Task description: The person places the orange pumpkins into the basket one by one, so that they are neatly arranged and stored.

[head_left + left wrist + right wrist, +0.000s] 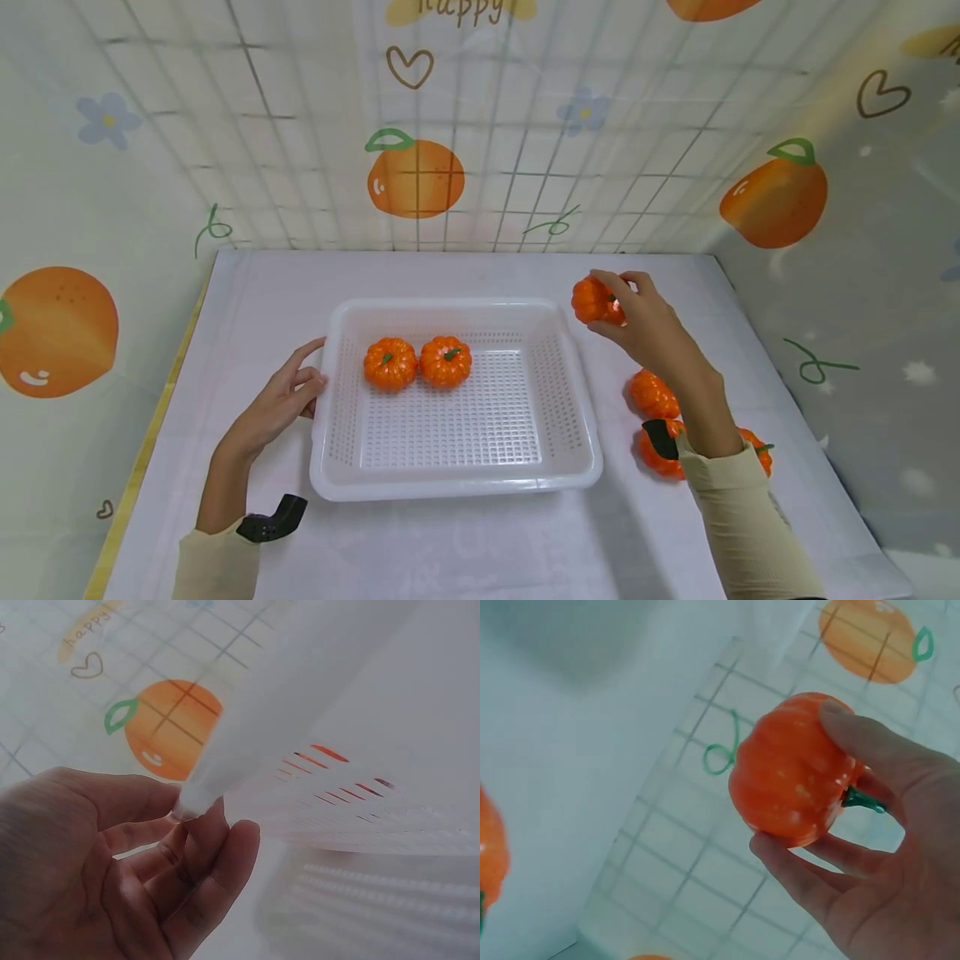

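A white perforated plastic basket (457,483) stands on the table with two small orange toy pumpkins (390,364) side by side in its far left part. At its left side, my left hand (281,400) pinches the rim between thumb and fingers; the left wrist view shows the fingers (214,877) curled beneath the edge. Beyond the basket's far right corner, my right hand (652,329) holds another toy pumpkin (791,772) off the table. Thumb and fingertips grip its sides, and its green stem points toward the palm.
Right of the basket, more toy pumpkins (652,394) lie on the white-covered table (480,550), partly hidden by my right forearm. A patterned curtain (300,150) with printed oranges hangs behind and at both sides. Each wrist carries a black device (272,518).
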Action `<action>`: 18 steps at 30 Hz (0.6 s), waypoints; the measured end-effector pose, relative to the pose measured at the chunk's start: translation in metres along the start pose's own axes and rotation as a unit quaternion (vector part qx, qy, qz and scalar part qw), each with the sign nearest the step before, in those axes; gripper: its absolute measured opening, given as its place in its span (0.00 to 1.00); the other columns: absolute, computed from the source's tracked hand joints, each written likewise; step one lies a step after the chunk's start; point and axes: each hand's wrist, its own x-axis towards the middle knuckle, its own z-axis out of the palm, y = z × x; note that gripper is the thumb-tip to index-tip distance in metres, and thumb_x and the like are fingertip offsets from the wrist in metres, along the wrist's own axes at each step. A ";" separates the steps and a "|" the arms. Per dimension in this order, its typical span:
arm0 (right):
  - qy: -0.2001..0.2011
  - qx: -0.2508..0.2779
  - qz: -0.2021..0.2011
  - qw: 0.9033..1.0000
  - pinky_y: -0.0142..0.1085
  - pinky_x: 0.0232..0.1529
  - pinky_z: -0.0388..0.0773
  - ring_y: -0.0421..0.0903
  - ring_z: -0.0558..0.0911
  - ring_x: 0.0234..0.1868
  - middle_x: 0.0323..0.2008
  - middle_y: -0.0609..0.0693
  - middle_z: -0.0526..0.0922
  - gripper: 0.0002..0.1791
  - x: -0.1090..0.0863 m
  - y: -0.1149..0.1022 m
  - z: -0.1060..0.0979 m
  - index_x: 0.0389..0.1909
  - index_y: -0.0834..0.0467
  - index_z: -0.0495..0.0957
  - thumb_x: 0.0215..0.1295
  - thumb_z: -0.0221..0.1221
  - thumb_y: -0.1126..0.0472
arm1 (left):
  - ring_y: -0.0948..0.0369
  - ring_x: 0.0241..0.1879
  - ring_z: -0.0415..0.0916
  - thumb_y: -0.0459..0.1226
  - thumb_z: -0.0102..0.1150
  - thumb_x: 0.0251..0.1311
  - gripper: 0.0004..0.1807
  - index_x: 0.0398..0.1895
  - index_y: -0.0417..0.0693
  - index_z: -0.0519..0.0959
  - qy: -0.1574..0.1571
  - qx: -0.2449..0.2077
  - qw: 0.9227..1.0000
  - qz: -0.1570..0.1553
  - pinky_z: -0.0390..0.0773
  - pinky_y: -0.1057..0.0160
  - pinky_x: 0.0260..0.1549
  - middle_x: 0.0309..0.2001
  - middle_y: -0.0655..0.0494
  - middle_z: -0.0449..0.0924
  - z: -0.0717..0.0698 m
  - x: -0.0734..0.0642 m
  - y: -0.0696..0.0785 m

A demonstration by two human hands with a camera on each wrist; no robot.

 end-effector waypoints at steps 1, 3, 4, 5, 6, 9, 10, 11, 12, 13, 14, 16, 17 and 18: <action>0.002 -0.003 -0.004 1.000 0.66 0.48 0.75 0.70 0.73 0.55 0.68 0.69 0.56 0.40 0.002 -0.004 0.000 0.75 0.48 0.58 0.66 0.66 0.59 | 0.51 0.31 0.79 0.36 0.48 0.75 0.34 0.79 0.51 0.48 -0.001 -0.001 1.000 0.000 0.83 0.59 0.37 0.49 0.34 0.78 0.000 0.000 0.000; 0.007 -0.010 -0.020 1.000 0.63 0.47 0.77 0.69 0.74 0.54 0.68 0.69 0.57 0.40 0.005 -0.010 0.000 0.75 0.48 0.60 0.65 0.66 0.60 | 0.51 0.32 0.79 0.36 0.48 0.75 0.35 0.79 0.51 0.48 0.000 -0.001 1.000 -0.001 0.83 0.59 0.37 0.49 0.34 0.78 0.000 -0.001 0.001; 0.010 -0.013 -0.029 0.999 0.62 0.47 0.78 0.68 0.74 0.54 0.68 0.68 0.58 0.40 0.007 -0.013 0.001 0.74 0.48 0.60 0.64 0.67 0.60 | 0.51 0.32 0.79 0.36 0.48 0.75 0.35 0.79 0.51 0.48 0.000 0.000 1.000 -0.001 0.83 0.59 0.38 0.49 0.34 0.78 0.000 -0.001 0.001; 0.012 -0.013 -0.037 0.999 0.61 0.46 0.79 0.67 0.75 0.54 0.67 0.68 0.59 0.39 0.009 -0.016 0.002 0.74 0.48 0.61 0.64 0.67 0.61 | 0.51 0.32 0.79 0.36 0.48 0.75 0.35 0.80 0.51 0.48 0.000 0.000 1.000 -0.002 0.83 0.59 0.38 0.50 0.34 0.77 0.001 -0.001 0.001; 0.013 -0.012 -0.045 0.999 0.60 0.46 0.80 0.66 0.75 0.53 0.67 0.68 0.59 0.39 0.010 -0.019 0.003 0.74 0.48 0.61 0.64 0.67 0.61 | 0.50 0.32 0.79 0.36 0.48 0.75 0.35 0.80 0.51 0.48 0.000 0.001 1.000 -0.002 0.83 0.59 0.38 0.50 0.34 0.77 0.001 -0.001 0.001; 0.013 -0.011 -0.070 0.997 0.57 0.45 0.81 0.63 0.77 0.51 0.66 0.66 0.60 0.39 0.013 -0.028 0.005 0.73 0.49 0.62 0.63 0.68 0.60 | 0.50 0.32 0.79 0.37 0.48 0.75 0.34 0.79 0.51 0.48 0.001 0.001 1.000 -0.003 0.83 0.58 0.38 0.50 0.34 0.78 0.001 -0.001 0.001; 0.010 -0.008 -0.076 0.997 0.56 0.44 0.81 0.63 0.78 0.50 0.66 0.66 0.61 0.39 0.014 -0.031 0.006 0.73 0.48 0.62 0.63 0.68 0.60 | 0.50 0.32 0.80 0.37 0.48 0.75 0.34 0.79 0.50 0.48 0.001 0.001 1.000 -0.002 0.83 0.58 0.38 0.50 0.35 0.78 0.001 -0.001 0.001; 0.007 -0.005 -0.081 0.997 0.56 0.44 0.82 0.62 0.79 0.49 0.66 0.66 0.61 0.39 0.014 -0.035 0.008 0.73 0.48 0.63 0.63 0.68 0.60 | 0.50 0.32 0.80 0.37 0.48 0.75 0.34 0.79 0.50 0.48 0.002 0.001 1.000 -0.002 0.83 0.58 0.38 0.50 0.35 0.78 0.001 -0.001 0.001; 0.004 -0.005 -0.087 0.996 0.55 0.43 0.82 0.62 0.79 0.48 0.66 0.65 0.62 0.38 0.015 -0.038 0.009 0.73 0.48 0.63 0.63 0.68 0.60 | 0.50 0.32 0.80 0.37 0.48 0.75 0.34 0.79 0.50 0.48 0.002 0.002 1.000 -0.001 0.83 0.58 0.38 0.50 0.35 0.78 0.001 -0.001 0.000; 0.002 -0.004 -0.092 0.996 0.54 0.43 0.82 0.61 0.80 0.47 0.66 0.65 0.62 0.38 0.015 -0.041 0.011 0.72 0.48 0.63 0.63 0.68 0.60 | 0.50 0.32 0.80 0.37 0.48 0.75 0.34 0.79 0.50 0.49 0.003 0.002 1.000 -0.001 0.83 0.58 0.38 0.49 0.35 0.78 0.001 -0.001 0.000; -0.001 -0.004 -0.098 0.995 0.54 0.42 0.82 0.61 0.81 0.46 0.65 0.65 0.63 0.38 0.015 -0.044 0.013 0.72 0.49 0.64 0.63 0.68 0.60 | 0.50 0.32 0.80 0.37 0.49 0.75 0.34 0.79 0.50 0.49 0.003 0.003 1.000 0.000 0.83 0.58 0.38 0.50 0.35 0.78 0.001 -0.001 0.000; -0.008 -0.006 -0.109 0.994 0.52 0.42 0.83 0.60 0.82 0.45 0.64 0.64 0.64 0.37 0.016 -0.049 0.017 0.71 0.49 0.65 0.62 0.68 0.60 | 0.50 0.32 0.80 0.37 0.49 0.75 0.34 0.79 0.50 0.48 0.004 0.004 1.000 -0.001 0.83 0.58 0.38 0.49 0.35 0.78 0.001 -0.001 0.000; -0.013 -0.007 -0.113 0.993 0.52 0.42 0.83 0.59 0.82 0.45 0.64 0.64 0.64 0.36 0.017 -0.051 0.020 0.70 0.49 0.65 0.62 0.68 0.61 | 0.50 0.32 0.80 0.37 0.49 0.75 0.34 0.79 0.50 0.49 0.005 0.005 1.000 -0.001 0.83 0.58 0.38 0.49 0.35 0.78 0.001 -0.001 0.000; -0.019 -0.007 -0.117 0.993 0.51 0.43 0.83 0.59 0.82 0.45 0.64 0.63 0.65 0.36 0.017 -0.053 0.023 0.70 0.49 0.65 0.62 0.68 0.61 | 0.50 0.32 0.80 0.37 0.49 0.75 0.34 0.79 0.50 0.49 0.006 0.004 1.000 -0.002 0.83 0.58 0.38 0.49 0.35 0.78 0.001 -0.001 0.000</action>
